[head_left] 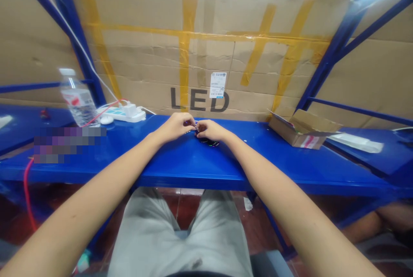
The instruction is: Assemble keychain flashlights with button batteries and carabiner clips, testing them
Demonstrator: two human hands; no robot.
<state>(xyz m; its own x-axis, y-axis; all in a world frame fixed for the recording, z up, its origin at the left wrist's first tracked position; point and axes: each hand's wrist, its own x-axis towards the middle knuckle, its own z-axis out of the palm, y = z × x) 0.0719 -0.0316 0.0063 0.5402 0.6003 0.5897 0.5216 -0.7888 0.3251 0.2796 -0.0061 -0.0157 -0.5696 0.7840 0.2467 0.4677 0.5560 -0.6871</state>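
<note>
Both my hands meet over the blue tabletop [190, 167], near its back edge. My left hand [177, 126] is closed, thumb and fingertips pinched together at a small shiny piece. Close against it, my right hand [210, 129] is closed too, its fingers bent around the same spot. Under the right hand shows a small dark, glossy thing [209, 142] with coloured glints. Fingers cover most of it, and its kind cannot be made out.
Left of my hands are a white power strip [129, 113], a water bottle [76, 98] and a red cable [29, 195]. An open cardboard box [301, 128] stands to the right beside white packaging [356, 143]. A large cardboard sheet [145, 62] rises behind the table.
</note>
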